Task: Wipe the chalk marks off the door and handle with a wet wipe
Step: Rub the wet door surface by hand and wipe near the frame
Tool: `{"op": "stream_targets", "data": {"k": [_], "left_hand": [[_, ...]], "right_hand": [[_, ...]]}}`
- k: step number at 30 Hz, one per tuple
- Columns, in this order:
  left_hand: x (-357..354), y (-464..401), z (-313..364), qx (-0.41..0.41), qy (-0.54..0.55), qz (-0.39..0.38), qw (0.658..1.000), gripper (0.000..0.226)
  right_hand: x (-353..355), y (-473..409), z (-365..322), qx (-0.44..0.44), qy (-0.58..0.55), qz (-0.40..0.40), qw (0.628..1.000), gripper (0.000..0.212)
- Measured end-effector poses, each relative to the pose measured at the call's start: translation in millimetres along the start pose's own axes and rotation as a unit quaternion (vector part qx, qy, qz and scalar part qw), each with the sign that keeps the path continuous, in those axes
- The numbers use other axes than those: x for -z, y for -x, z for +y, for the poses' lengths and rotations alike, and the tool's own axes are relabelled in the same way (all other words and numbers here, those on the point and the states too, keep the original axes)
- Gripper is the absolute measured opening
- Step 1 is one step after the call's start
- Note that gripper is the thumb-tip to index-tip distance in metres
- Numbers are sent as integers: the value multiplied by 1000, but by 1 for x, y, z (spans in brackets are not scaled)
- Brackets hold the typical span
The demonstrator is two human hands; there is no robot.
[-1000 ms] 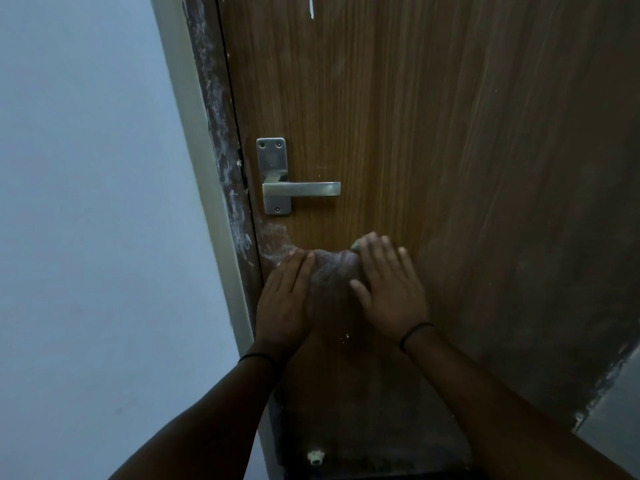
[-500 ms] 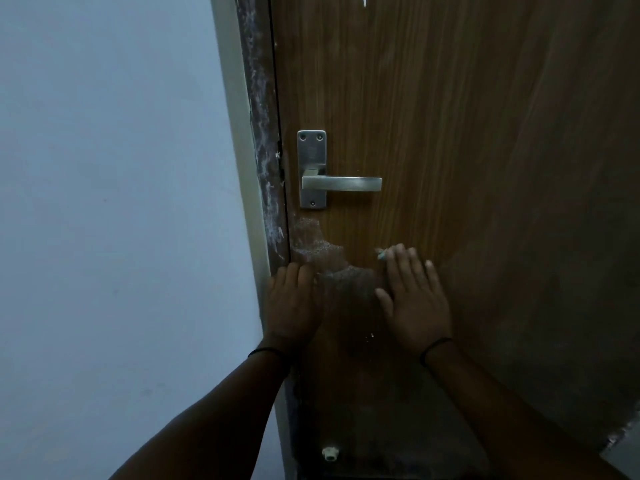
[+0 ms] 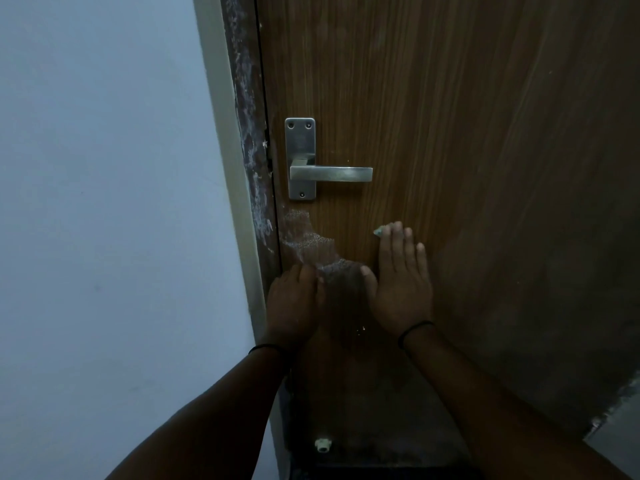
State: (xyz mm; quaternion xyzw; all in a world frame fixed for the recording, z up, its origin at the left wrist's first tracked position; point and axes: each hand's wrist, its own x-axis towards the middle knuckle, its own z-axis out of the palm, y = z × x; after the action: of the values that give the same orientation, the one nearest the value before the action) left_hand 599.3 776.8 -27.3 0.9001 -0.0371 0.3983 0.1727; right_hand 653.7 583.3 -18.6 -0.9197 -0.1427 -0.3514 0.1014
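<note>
Brown wood-grain door, shut against a dark, paint-flecked frame; pale blue-grey wall to the left. Brushed-metal lever handle on its rectangular plate sits above both hands.

Right hand lies flat on the door below and to the right of the lever, fingers straight and close together, palm to the wood. A small pale green-white corner of the wet wipe pokes out past the fingertips; the rest is under the hand. Left hand is pressed near the door's latch edge, fingers extended and together, holding nothing that I can see.

Progress, as a judgement: early to middle. A patch of white chalk smear lies between the handle plate and the left hand, running along the edge, plainly not yet cleared. The wood around the right hand looks clean. The lever shows no obvious chalk, though the light is too dim to be sure; it likely needs a pass yet.

Hard to make out: the lower door is in deep shadow, with faint greyish haze that could be chalk residue or damp streaks. A small white round fitting sits low on the door; what it is, I cannot tell. How the wipe is folded is hidden. White flecks on the frame could be paint or chalk.
</note>
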Motion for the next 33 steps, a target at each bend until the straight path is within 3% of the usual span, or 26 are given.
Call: {"op": "stream_targets", "data": {"k": [4, 8, 11, 14, 20, 25, 29, 33], "left_hand": [[-3, 15, -7, 21, 9, -28, 999, 21], [1, 17, -18, 51, 10, -31, 998, 31], [0, 14, -19, 68, 33, -20, 997, 26], [-1, 13, -15, 69, 47, -33, 996, 21], [-9, 15, -7, 41, 72, -34, 996, 23], [-14, 19, -13, 68, 88, -28, 993, 37], [-18, 22, -12, 122, 138, -10, 983, 35], [-16, 22, -14, 149, 153, -22, 977, 29]], "right_hand": [[-17, 5, -31, 116, 7, -30, 993, 71], [-29, 25, 6, 187, 53, -70, 979, 66], [-15, 19, 41, 118, 55, -49, 990, 65], [-6, 7, 30, 21, 16, -7, 1000, 70], [-22, 37, 24, 74, 31, -69, 994, 70], [-6, 26, 29, -29, 4, -22, 999, 71], [-6, 1, -17, 53, -4, -15, 998, 72], [-21, 16, -30, 150, 28, -68, 986, 71]]}}
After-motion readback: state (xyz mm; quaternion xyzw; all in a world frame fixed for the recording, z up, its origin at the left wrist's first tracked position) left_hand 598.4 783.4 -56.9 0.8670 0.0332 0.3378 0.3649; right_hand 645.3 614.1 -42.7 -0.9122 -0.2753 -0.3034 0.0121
